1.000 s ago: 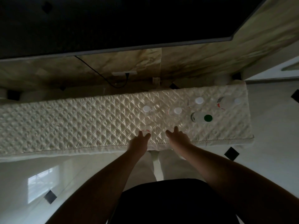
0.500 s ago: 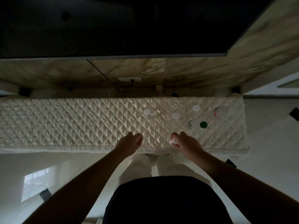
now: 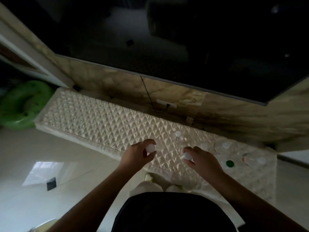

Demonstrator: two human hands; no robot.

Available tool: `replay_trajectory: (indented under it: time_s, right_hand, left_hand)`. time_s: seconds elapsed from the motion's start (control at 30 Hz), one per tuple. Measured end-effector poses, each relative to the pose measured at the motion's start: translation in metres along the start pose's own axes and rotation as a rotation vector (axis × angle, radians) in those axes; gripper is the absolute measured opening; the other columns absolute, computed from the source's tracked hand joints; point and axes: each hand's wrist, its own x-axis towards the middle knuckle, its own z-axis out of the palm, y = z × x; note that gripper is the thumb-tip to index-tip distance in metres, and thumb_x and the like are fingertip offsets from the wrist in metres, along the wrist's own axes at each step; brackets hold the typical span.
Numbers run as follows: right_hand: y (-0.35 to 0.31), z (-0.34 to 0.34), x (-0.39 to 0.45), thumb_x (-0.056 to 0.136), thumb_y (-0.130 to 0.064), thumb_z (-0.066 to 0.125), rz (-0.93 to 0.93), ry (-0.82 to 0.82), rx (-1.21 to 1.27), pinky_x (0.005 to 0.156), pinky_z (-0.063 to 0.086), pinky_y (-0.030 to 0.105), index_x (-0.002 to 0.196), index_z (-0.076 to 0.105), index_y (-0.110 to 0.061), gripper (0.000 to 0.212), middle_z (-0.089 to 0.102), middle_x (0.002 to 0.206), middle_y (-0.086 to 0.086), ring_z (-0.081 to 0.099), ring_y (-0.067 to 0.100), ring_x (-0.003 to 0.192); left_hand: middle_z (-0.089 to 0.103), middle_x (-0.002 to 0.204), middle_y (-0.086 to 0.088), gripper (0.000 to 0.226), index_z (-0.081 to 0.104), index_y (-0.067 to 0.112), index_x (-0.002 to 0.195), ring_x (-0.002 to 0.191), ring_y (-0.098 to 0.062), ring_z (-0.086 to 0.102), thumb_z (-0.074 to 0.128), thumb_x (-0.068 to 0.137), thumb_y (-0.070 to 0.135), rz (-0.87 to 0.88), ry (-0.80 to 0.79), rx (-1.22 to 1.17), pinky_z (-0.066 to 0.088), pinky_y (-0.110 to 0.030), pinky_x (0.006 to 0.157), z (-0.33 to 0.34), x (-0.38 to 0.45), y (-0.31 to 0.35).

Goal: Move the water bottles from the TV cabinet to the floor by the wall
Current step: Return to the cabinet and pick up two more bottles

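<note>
I am judging this as the pick-up step: each hand is taking one bottle off the cabinet. My left hand (image 3: 139,154) is curling its fingers and thumb round the neck of a clear bottle whose white cap (image 3: 150,147) is showing between them, near the front edge of the TV cabinet (image 3: 103,121). My right hand (image 3: 203,159) is pinching a second bottle just under its white cap (image 3: 187,155), at three o'clock from the left one. Whether either bottle is clear of the surface yet, I cannot tell.

Five more bottles are standing on the cabinet from one to three o'clock of my right hand: three with white caps (image 3: 178,133), one with a green cap (image 3: 229,163), and one with a red-banded label (image 3: 246,159) towards the right end.

The next move, I am thinking, is calling for a lift straight up, then a carry to the floor by the wall, keeping both bottles upright.

The bottles are thin transparent plastic, nearly invisible in this dim light, so the round matte caps are doing the guiding. The cabinet top is wearing a cream quilted cover, satin-shiny, stitched in raised diamonds; that padding is looking soft and uneven. The floor (image 3: 70,153) is glossy pale tile. A green inflatable ring (image 3: 21,104) is lying at ten o'clock, beyond the cabinet's left end.
</note>
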Motion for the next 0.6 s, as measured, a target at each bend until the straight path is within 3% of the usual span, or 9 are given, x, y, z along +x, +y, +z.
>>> replay_trajectory:
  time_s: [0.07,0.2,0.47,0.6]
  right_hand:
    - [-0.02,-0.006,0.01,0.09,-0.043,0.052,-0.057,0.011,0.009,0.068,0.047,0.027,0.121,0.045,-0.033,0.033,0.059,0.106,-0.003,0.064,0.018,0.086]
    - [-0.069,-0.013,0.029,0.089,-0.045,0.053,-0.188,0.019,0.01,0.067,0.049,0.028,0.118,0.048,-0.033,0.032,0.061,0.102,-0.005,0.063,0.017,0.082]
    - [-0.197,0.005,0.053,0.088,-0.046,0.054,-0.378,-0.001,-0.106,0.068,0.048,0.027,0.117,0.048,-0.034,0.032,0.064,0.1,-0.005,0.063,0.017,0.085]
    - [-0.274,0.03,0.055,0.089,-0.045,0.052,-0.462,0.003,-0.168,0.066,0.045,0.026,0.118,0.05,-0.033,0.031,0.064,0.1,-0.003,0.064,0.019,0.086]
  left_hand:
    - [0.057,0.065,0.013,0.031,0.057,0.039,0.108,0.058,0.0,0.056,0.069,0.08,0.041,-0.053,0.061,-0.012,0.043,-0.016,0.054,-0.012,-0.015,-0.011]
    - [0.053,0.055,0.012,0.03,0.059,0.038,0.102,0.052,0.0,0.053,0.074,0.076,0.037,-0.159,0.192,-0.082,0.035,-0.008,0.051,-0.035,-0.05,-0.044]
    - [0.057,0.056,0.007,0.033,0.056,0.04,0.1,0.052,-0.004,0.054,0.076,0.074,0.035,-0.334,0.314,-0.159,0.047,-0.022,0.055,-0.067,-0.147,-0.138]
    - [0.059,0.06,0.009,0.033,0.057,0.036,0.105,0.054,-0.003,0.055,0.072,0.077,0.043,-0.398,0.388,-0.088,0.048,-0.022,0.054,-0.094,-0.209,-0.192]
